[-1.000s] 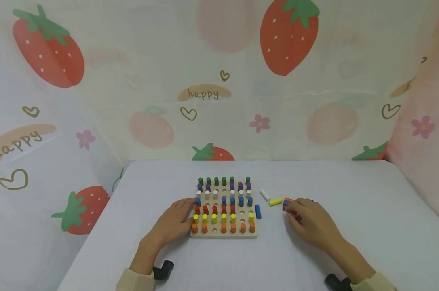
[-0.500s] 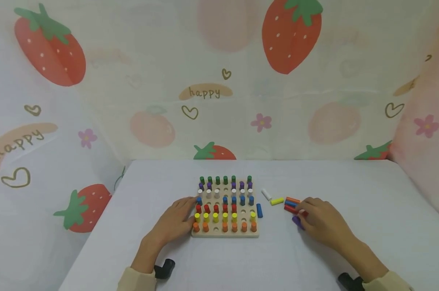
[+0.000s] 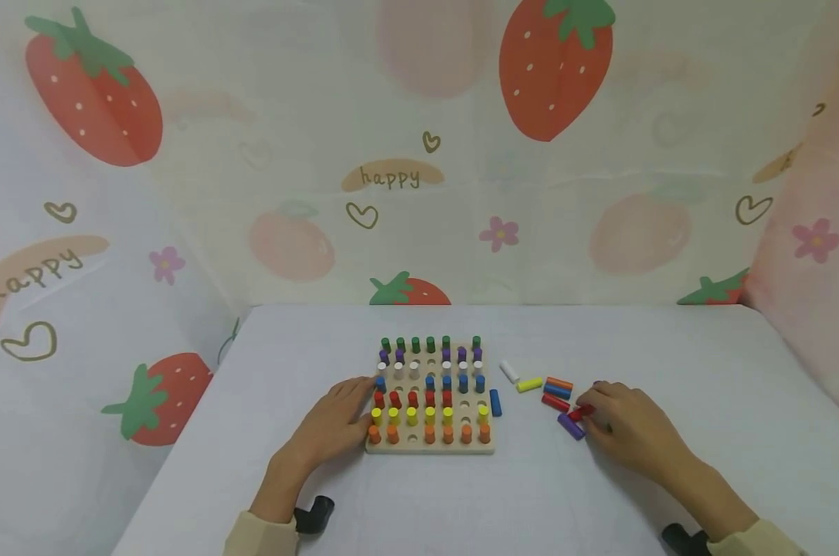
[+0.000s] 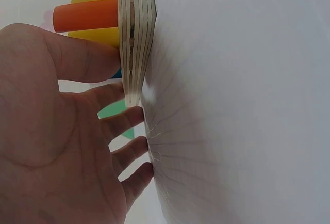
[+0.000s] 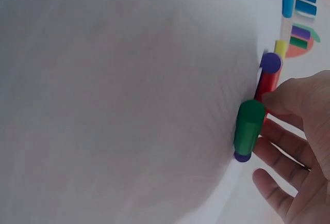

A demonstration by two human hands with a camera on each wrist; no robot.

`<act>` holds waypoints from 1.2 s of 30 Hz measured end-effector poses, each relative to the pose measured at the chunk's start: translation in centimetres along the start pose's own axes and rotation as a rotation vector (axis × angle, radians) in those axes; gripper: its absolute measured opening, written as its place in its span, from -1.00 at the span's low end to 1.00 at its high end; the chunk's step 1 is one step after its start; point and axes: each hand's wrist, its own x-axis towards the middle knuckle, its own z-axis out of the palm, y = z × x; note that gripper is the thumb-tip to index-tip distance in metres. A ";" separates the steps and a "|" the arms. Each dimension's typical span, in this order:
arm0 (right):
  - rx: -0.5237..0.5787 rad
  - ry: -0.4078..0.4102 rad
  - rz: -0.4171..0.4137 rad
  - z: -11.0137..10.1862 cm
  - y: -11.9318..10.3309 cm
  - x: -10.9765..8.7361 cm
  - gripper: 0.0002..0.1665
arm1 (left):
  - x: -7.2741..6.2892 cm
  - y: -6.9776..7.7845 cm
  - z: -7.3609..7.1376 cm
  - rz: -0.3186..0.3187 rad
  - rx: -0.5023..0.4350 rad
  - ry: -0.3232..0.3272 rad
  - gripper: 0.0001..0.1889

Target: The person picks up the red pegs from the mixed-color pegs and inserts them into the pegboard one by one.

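A wooden pegboard (image 3: 429, 450) stands mid-table, with rows of coloured pegs upright in its holes. My left hand (image 3: 332, 421) rests along its left side, thumb touching the board's edge (image 4: 135, 33) and fingers loosely extended. Off to the right, my right hand (image 3: 631, 428) pinches a red peg (image 3: 581, 413) between thumb and fingers, low over the table. Beside it lie a purple peg (image 3: 570, 426) and another red peg (image 3: 555, 402). A green peg (image 5: 249, 126) lies by the fingers in the right wrist view; the hand hides it in the head view.
Between board and right hand lie loose pegs: white (image 3: 509, 371), yellow (image 3: 528, 384), orange (image 3: 558, 382) and blue (image 3: 557, 392). Another blue peg (image 3: 496, 402) lies close to the board's right edge. A patterned curtain (image 3: 287, 154) hangs behind the white table (image 3: 253, 371).
My right hand has shifted right, moving the red peg away from the other pegs and uncovering the purple one. The left hand and the board stay in place.
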 end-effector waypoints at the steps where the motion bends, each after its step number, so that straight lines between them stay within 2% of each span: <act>1: -0.006 -0.006 0.002 0.0 0.1 0.0 -0.72 | 0.0 0.0 0.0 -0.002 -0.002 0.001 -0.31; 20: -0.055 -0.001 -0.018 0.1 0.7 -0.3 -0.78 | -0.2 0.0 -0.1 -0.004 -0.016 -0.003 -0.31; 36: -0.048 -0.055 0.059 -0.7 0.2 -0.2 -0.74 | -0.4 0.2 -0.3 0.003 -0.018 -0.003 -0.32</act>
